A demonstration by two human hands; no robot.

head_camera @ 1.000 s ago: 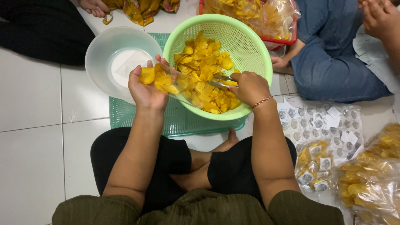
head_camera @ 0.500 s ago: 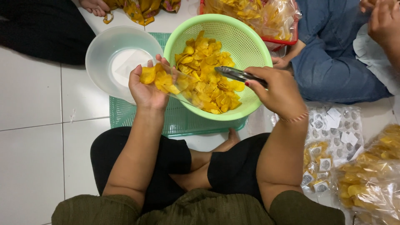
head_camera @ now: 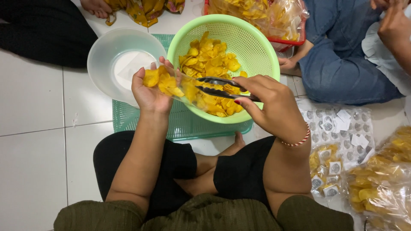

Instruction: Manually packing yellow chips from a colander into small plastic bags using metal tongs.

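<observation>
The left hand (head_camera: pixel 150 92) lay palm up, fingers curled around one clear bag (head_camera: pixel 171 85) of yellow chips beside the one green colander (head_camera: pixel 252 51). The right hand (head_camera: pixel 269 102) had its fingers clamped on one pair of metal tongs (head_camera: pixel 218 87), tips at the bag's mouth over the colander, with one clear plastic bowl (head_camera: pixel 107 55) just left of it.
</observation>
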